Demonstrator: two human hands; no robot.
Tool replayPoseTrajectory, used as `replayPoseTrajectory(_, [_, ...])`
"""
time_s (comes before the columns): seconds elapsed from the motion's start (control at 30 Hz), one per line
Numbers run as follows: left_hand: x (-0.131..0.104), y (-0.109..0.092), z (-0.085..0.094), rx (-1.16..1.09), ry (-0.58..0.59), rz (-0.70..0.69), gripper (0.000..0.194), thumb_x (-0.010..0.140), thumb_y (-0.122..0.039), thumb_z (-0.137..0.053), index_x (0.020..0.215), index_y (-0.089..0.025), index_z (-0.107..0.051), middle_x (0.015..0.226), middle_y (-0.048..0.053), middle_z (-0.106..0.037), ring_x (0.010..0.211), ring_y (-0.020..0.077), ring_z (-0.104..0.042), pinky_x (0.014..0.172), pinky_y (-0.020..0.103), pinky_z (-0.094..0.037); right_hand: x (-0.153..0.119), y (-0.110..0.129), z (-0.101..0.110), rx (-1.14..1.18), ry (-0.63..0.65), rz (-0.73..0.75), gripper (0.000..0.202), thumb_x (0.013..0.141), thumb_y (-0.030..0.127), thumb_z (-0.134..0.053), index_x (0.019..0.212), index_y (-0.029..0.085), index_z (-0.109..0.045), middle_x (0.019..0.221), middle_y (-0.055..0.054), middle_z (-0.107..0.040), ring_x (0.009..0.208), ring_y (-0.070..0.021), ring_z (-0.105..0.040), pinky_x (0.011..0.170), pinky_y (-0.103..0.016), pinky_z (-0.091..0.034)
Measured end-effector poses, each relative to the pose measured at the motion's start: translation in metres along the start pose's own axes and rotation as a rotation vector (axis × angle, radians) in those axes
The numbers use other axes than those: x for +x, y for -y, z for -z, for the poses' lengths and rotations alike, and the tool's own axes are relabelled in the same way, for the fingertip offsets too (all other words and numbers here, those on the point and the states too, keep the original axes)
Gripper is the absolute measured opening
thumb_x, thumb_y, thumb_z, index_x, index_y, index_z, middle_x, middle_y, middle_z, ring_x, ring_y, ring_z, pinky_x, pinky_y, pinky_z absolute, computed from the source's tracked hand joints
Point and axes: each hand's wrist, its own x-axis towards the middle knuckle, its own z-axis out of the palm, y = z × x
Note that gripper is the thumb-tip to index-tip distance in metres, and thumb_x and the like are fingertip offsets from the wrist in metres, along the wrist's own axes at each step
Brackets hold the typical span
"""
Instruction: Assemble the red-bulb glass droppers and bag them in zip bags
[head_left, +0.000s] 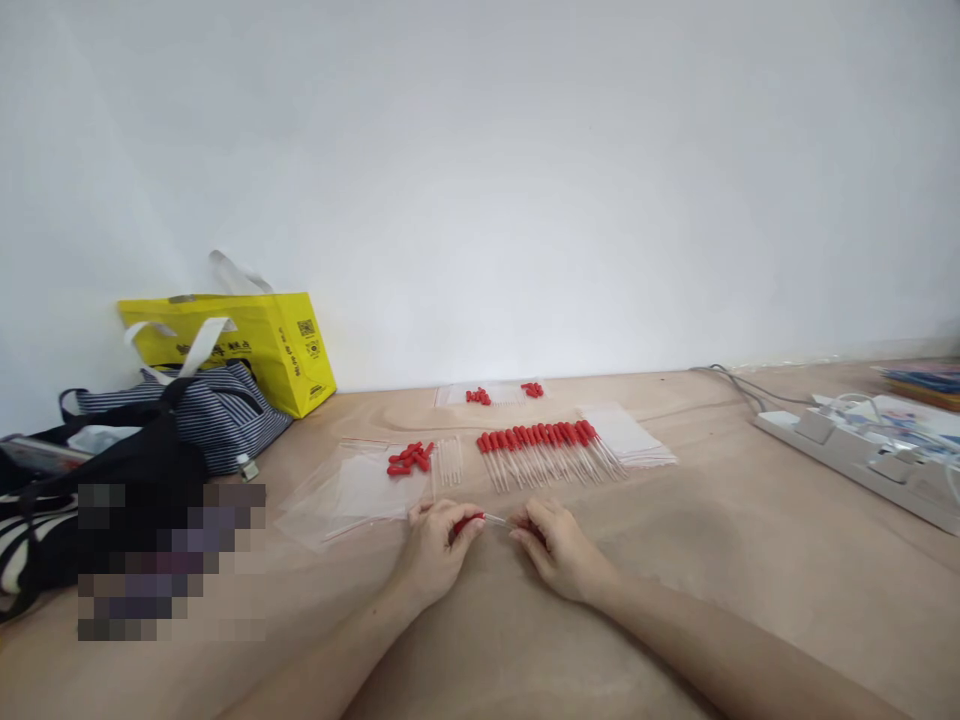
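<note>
Hands low, facing inward, fingers curled (pinching); red-tipped tube between.

The rubber bulbs are bright red; the thin tubes look clear, perhaps faintly white. The shopping bag is yellow with black print and white handles, the cloth bag dark with pale stripes, the table tan, the wall pale grey-white.

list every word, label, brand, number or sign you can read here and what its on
Nothing reads clearly enough to quote.
Yellow bag, front: black Chinese characters, blurred and partly covered by a handle.
Yellow bag, side: smaller lettering and a QR code, too small to read.
</note>
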Motion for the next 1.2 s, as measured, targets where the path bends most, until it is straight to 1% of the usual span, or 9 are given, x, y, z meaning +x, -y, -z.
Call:
replayPoseTrajectory(0.13, [-0.002, -0.002, 0.001, 0.015, -0.011, -0.047, 0.02, 0.081, -0.033, -0.045, 0.082, -0.025, -0.063, 0.075, -0.001, -0.065, 0.076, 0.0169, -0.056, 0.084, 0.041, -0.026, -0.001, -0.004, 0.001, -0.041, -0.026, 0.048, 0.012, 0.082, 0.014, -0.04, 0.077, 0.017, -0.049, 0.072, -0.001, -0.057, 0.068, -0.0128, -0.049, 0.068, -0.027, -0.03])
replayPoseTrajectory(0.3, [-0.006, -0.005, 0.001, 0.065, -0.005, -0.205, 0.019, 0.082, -0.029, -0.044, 0.078, -0.023, -0.062, 0.069, -0.002, -0.063, 0.075, 0.0157, -0.054, 0.087, 0.044, -0.019, -0.002, -0.003, 0.007, -0.156, -0.058, 0.175, 0.018, 0.081, 0.011, -0.037, 0.079, 0.017, -0.053, 0.07, -0.001, -0.058, 0.061, -0.0115, -0.045, 0.064, -0.028, -0.023])
replayPoseTrajectory(0.4, [-0.008, -0.007, 0.002, 0.078, -0.014, -0.279, 0.018, 0.083, -0.027, -0.044, 0.076, -0.022, -0.06, 0.067, -0.003, -0.063, 0.075, 0.0149, -0.054, 0.088, 0.042, -0.016, -0.003, -0.002, 0.01, -0.19, -0.076, 0.213, 0.02, 0.08, 0.01, -0.036, 0.079, 0.017, -0.055, 0.068, -0.001, -0.057, 0.059, -0.0115, -0.043, 0.063, -0.028, -0.022])
replayPoseTrajectory(0.5, [-0.009, -0.01, 0.002, 0.057, -0.008, -0.301, 0.017, 0.083, -0.025, -0.043, 0.078, -0.021, -0.058, 0.067, -0.004, -0.063, 0.075, 0.0145, -0.054, 0.088, 0.041, -0.016, -0.003, -0.001, 0.012, -0.178, -0.061, 0.224, 0.02, 0.081, 0.011, -0.035, 0.079, 0.016, -0.054, 0.068, -0.001, -0.057, 0.059, -0.0113, -0.044, 0.063, -0.028, -0.021])
replayPoseTrajectory(0.57, [-0.009, -0.011, 0.003, 0.042, 0.019, -0.309, 0.017, 0.084, -0.024, -0.041, 0.079, -0.022, -0.057, 0.067, -0.004, -0.062, 0.074, 0.0141, -0.054, 0.088, 0.041, -0.016, -0.004, -0.001, 0.013, -0.171, -0.043, 0.233, 0.019, 0.081, 0.011, -0.035, 0.079, 0.017, -0.053, 0.069, -0.001, -0.058, 0.059, -0.0111, -0.044, 0.064, -0.028, -0.021])
replayPoseTrajectory(0.67, [-0.009, -0.012, 0.003, 0.038, 0.04, -0.321, 0.018, 0.085, -0.023, -0.04, 0.079, -0.022, -0.057, 0.067, -0.004, -0.063, 0.075, 0.0144, -0.054, 0.089, 0.041, -0.015, -0.003, 0.001, 0.012, -0.151, -0.045, 0.224, 0.019, 0.081, 0.011, -0.035, 0.078, 0.016, -0.052, 0.069, -0.001, -0.058, 0.059, -0.0109, -0.044, 0.064, -0.027, -0.021])
replayPoseTrajectory(0.87, [-0.01, -0.014, 0.002, 0.057, 0.012, -0.328, 0.016, 0.083, -0.021, -0.04, 0.078, -0.021, -0.056, 0.068, -0.003, -0.063, 0.074, 0.0143, -0.054, 0.089, 0.042, -0.016, -0.004, 0.004, 0.008, -0.106, -0.059, 0.179, 0.018, 0.08, 0.01, -0.035, 0.078, 0.017, -0.052, 0.07, 0.001, -0.06, 0.057, -0.0098, -0.045, 0.063, -0.027, -0.02])
replayPoseTrajectory(1.03, [-0.01, -0.017, 0.001, 0.058, 0.015, -0.371, 0.015, 0.082, -0.021, -0.042, 0.075, -0.02, -0.056, 0.066, -0.004, -0.063, 0.073, 0.0131, -0.054, 0.091, 0.041, -0.017, -0.004, 0.006, 0.006, -0.103, -0.024, 0.162, 0.02, 0.081, 0.011, -0.035, 0.078, 0.018, -0.053, 0.071, 0.0, -0.062, 0.058, -0.0106, -0.047, 0.063, -0.027, -0.02])
replayPoseTrajectory(1.2, [-0.007, -0.012, 0.001, 0.066, 0.03, -0.347, 0.015, 0.083, -0.022, -0.042, 0.08, -0.022, -0.057, 0.069, -0.004, -0.064, 0.078, 0.0147, -0.054, 0.091, 0.042, -0.014, -0.001, 0.005, 0.006, -0.097, 0.032, 0.118, 0.022, 0.083, 0.014, -0.034, 0.08, 0.019, -0.055, 0.073, 0.0, -0.063, 0.06, -0.011, -0.048, 0.064, -0.027, -0.022])
